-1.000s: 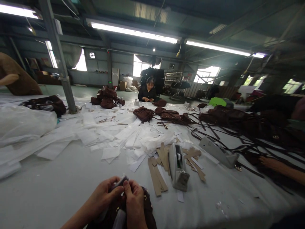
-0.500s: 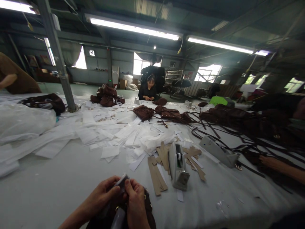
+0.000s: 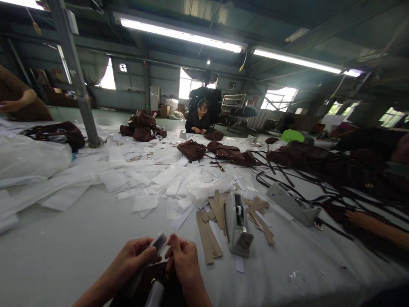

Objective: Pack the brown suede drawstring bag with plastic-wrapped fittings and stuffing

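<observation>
My left hand (image 3: 136, 258) pinches a dark strap (image 3: 159, 244) wrapped in thin white, see-through material, its end pointing up. Just to the right, my right hand (image 3: 187, 264) has thumb and fingers bent together beside the strap's end; whatever they pinch is too small to make out. Below both hands lies a dark brown bag (image 3: 150, 277) with gold-coloured eyelets, partly hidden by my hands and the lower picture edge. A pale wrapped piece (image 3: 155, 294) sticks out near one eyelet.
A grey tape dispenser (image 3: 238, 226) stands ahead to the right, among brown paper strips (image 3: 207, 238). Another dispenser (image 3: 292, 204) is farther right, near a co-worker's arm (image 3: 377, 226). White sheets (image 3: 145, 204) and brown bags (image 3: 228, 151) cover the table beyond; a person sits opposite.
My hands have moved slightly apart. The fingers of my right hand have come off the strap's end, and more of the wrapped strap shows in my left hand.
</observation>
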Action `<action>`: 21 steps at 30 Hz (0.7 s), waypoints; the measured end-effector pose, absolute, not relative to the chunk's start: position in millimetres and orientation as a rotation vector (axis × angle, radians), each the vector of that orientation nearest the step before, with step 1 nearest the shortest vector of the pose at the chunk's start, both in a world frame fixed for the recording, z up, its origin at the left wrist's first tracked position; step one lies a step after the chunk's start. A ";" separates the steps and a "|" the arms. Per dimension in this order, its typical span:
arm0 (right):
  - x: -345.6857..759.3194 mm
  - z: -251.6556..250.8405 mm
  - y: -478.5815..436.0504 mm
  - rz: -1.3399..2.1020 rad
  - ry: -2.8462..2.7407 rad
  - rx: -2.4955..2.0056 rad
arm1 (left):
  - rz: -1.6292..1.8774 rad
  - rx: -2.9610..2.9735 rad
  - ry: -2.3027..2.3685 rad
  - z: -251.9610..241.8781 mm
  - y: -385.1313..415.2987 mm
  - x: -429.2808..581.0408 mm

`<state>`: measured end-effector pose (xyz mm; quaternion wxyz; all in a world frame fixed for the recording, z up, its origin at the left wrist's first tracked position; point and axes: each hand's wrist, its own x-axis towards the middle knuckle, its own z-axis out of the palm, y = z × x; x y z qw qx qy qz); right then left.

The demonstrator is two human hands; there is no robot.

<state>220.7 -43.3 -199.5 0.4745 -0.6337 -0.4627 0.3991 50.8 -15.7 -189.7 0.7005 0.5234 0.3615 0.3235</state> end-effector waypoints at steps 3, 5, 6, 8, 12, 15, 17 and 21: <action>280.0 -187.1 -14.1 0.384 -1.265 -1.913 | 0.716 1.100 0.860 -187.0 -15.0 45.0; 320.6 -185.5 10.5 0.182 -1.214 -2.053 | 0.693 1.000 0.843 -184.8 -15.0 42.8; 337.0 -187.7 22.0 0.111 -1.194 -2.128 | 0.690 0.937 0.831 -184.1 -14.9 42.2; 358.3 -197.5 40.0 0.027 -1.182 -2.257 | 0.703 0.809 0.809 -183.9 -14.0 41.0; 365.6 -224.2 54.2 -0.023 -1.246 -2.420 | 0.711 0.587 0.768 -190.4 -8.6 34.4; 365.2 -235.4 56.1 -0.057 -1.308 -2.465 | 0.750 0.438 0.803 -198.2 -3.8 26.5; 367.3 -237.4 57.2 -0.098 -1.356 -2.458 | 0.787 0.377 0.822 -202.2 -1.2 22.2; 369.2 -234.7 54.6 -0.205 -1.466 -2.372 | 0.781 0.357 0.809 -204.6 1.6 19.4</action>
